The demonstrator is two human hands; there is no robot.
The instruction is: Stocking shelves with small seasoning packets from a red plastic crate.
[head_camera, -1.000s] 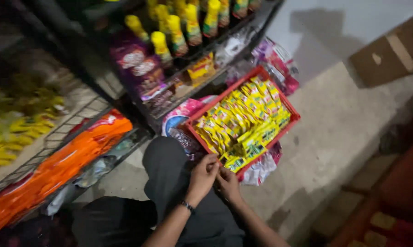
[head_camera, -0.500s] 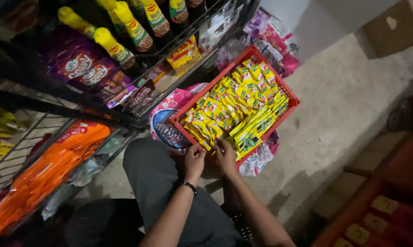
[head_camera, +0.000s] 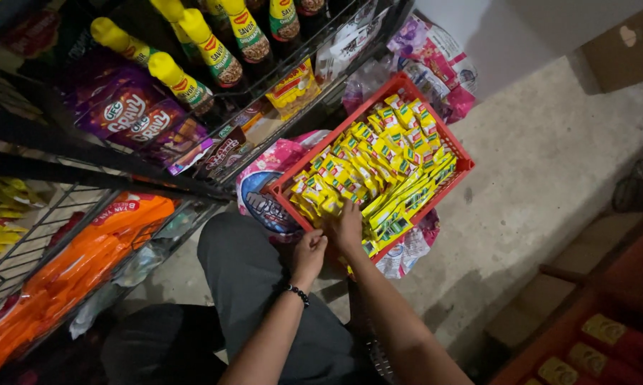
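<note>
Two hands at a red crate of yellow packets

The red crate (head_camera: 458, 153) sits on the floor (head_camera: 549, 178), just beside the wire rack (head_camera: 214, 187). It is full of yellow packets (head_camera: 378, 167). The right hand (head_camera: 348, 227) lies on the packets at the near edge of the crate, fingers close together and pressed down on them. The left hand (head_camera: 309, 255) is just beside it, below the crate's near edge, fingers curled; I cannot tell if it holds anything. Yellow-capped bottles (head_camera: 182, 82) stand in the rack above the crate.
</note>
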